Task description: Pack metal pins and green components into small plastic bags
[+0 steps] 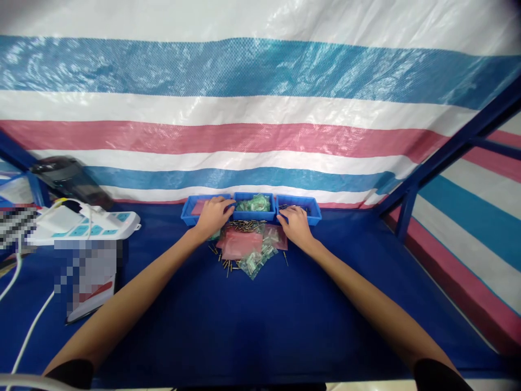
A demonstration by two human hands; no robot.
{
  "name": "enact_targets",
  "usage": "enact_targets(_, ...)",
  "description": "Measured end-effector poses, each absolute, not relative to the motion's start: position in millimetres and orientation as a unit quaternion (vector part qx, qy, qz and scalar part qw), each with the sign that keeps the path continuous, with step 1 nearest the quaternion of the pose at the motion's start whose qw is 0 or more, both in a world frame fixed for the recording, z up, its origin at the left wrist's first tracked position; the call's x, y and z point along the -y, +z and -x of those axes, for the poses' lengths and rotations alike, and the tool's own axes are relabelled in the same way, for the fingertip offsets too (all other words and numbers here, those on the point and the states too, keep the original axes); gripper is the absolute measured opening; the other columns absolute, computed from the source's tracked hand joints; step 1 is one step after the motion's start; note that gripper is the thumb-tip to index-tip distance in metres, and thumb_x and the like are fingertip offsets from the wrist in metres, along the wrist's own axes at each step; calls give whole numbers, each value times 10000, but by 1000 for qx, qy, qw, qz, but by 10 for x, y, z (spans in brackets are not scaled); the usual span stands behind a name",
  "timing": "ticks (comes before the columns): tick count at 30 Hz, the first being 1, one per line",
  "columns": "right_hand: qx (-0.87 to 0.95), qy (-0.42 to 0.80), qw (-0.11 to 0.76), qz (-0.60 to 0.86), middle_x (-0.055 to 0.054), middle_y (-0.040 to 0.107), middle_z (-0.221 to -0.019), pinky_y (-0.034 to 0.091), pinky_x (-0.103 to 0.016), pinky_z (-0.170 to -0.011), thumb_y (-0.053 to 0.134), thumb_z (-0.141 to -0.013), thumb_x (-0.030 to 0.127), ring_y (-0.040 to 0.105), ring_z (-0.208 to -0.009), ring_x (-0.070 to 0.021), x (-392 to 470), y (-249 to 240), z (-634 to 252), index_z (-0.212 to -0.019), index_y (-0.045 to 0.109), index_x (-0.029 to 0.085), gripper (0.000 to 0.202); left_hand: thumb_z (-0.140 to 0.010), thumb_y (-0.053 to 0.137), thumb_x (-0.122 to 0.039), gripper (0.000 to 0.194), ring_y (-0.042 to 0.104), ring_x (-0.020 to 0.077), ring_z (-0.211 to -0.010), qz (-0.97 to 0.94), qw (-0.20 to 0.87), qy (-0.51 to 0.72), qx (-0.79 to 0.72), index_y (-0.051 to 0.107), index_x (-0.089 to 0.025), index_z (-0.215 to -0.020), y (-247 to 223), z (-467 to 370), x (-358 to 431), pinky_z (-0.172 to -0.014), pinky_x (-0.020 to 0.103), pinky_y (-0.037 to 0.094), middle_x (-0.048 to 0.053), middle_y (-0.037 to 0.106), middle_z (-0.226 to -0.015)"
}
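Observation:
Three small blue bins stand in a row at the back of the table. My left hand (213,215) lies over the left bin (188,213), its fingers stretched to the right toward the middle bin (255,215); I see nothing held in it. Pink sheets or bags show inside that left bin, and green-tinted clear packets (254,203) fill the middle one. At the front rim of the right bin (314,220), which has thin metal pieces inside, rests my right hand (296,225) with fingers apart. Between my hands lie pink bags (241,243), clear packets (257,260) and several thin metal pins (228,265).
On the left are a white power strip (122,225) with plugs and cables, a dark transparent container (73,179) and a partly blurred flat item (95,285). A striped sheet (260,136) hangs behind the blue table (256,326). A blue frame post (439,157) rises at right.

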State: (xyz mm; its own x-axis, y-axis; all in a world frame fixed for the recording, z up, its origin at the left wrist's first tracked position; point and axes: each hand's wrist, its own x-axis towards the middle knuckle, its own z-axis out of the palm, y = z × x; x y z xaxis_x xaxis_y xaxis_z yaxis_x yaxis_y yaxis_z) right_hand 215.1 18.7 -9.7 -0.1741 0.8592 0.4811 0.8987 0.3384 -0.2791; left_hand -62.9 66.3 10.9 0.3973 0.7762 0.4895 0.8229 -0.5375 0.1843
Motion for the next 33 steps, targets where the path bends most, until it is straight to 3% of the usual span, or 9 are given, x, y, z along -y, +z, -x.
enact_targets(5, 764, -24, 302, 569, -90, 724, -956, 348, -457, -954, 552, -880, 234, 543, -1018, -284, -204, -98, -2167, -927, 730, 175, 194, -912, 440, -261, 305, 605, 205, -819, 847, -18, -282, 451, 730, -215, -994, 90, 676, -729, -773, 334, 457, 88, 663, -901)
enact_targets(11, 760, -18, 304, 573, -101, 721, -953, 346, -456, -983, 584, -851, 238, 560, -1005, -278, -216, -96, -2172, -913, 738, 157, 186, -889, 546, -422, 295, 596, 211, -862, 863, -11, -258, 435, 721, -198, -969, 125, 683, -685, -827, 354, 453, 93, 630, -940)
enact_targets(16, 766, -22, 310, 563, -96, 718, -923, 363, -463, -972, 553, -862, 241, 564, -987, -278, -221, -104, -2174, -907, 731, 158, 202, -890, 562, -402, 273, 583, 203, -872, 884, -23, -255, 392, 729, -186, -884, 118, 692, -706, -832, 345, 453, 82, 616, -916)
enact_targets(19, 769, -50, 305, 560, -118, 689, -1028, 345, -490, -1003, 537, -867, 246, 553, -1022, -288, -204, -100, -2162, -1058, 695, 146, 268, -898, 551, -395, 284, 588, 186, -854, 888, -43, -268, 373, 726, -175, -859, 108, 700, -723, -821, 325, 463, 81, 607, -925)
enact_targets(23, 799, -94, 281, 524, -150, 537, -1302, 284, -510, -1079, 484, -897, 209, 463, -1209, -292, -193, -122, -2153, -1305, 557, 167, 417, -900, 542, -409, 290, 588, 174, -852, 891, -55, -274, 358, 720, -180, -881, 90, 726, -741, -810, 304, 471, 76, 598, -922)
enact_targets(33, 817, -88, 269, 503, -121, 587, -1257, 323, -525, -1065, 433, -905, 121, 477, -1205, -275, -215, -197, -2173, -1178, 664, 215, 370, -889, 545, -418, 309, 593, 169, -815, 898, -76, -272, 338, 738, -179, -851, 126, 768, -783, -773, 292, 470, 76, 613, -887)
